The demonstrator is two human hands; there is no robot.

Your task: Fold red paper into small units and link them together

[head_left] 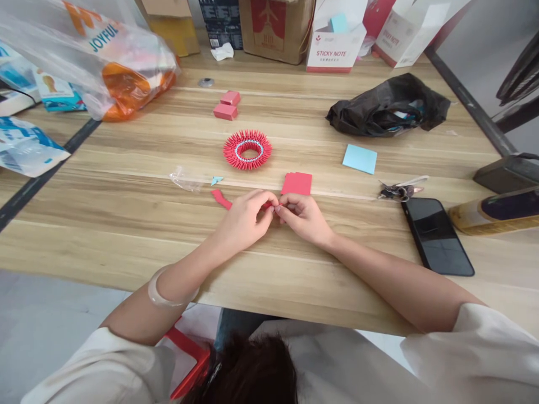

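My left hand (248, 221) and my right hand (306, 220) meet fingertip to fingertip just above the table. Both are closed in a pinch on a small piece of red paper (268, 206), mostly hidden by the fingers. Right behind my right hand lies a stack of red paper sheets (298, 183). A folded red paper strip (219, 197) rests left of my left hand, with a small folded light-blue paper piece (216, 180) beyond it. Farther back sits a spiky red ring of folded paper (229, 150) with a light-blue inner band.
Crumpled clear plastic (185, 180) and red paper blocks (225, 111) lie to the left and behind. On the right are a light-blue note pad (360, 159), keys (402, 191), a phone (438, 235) and a black bag (389, 106). Boxes (278, 28) line the back.
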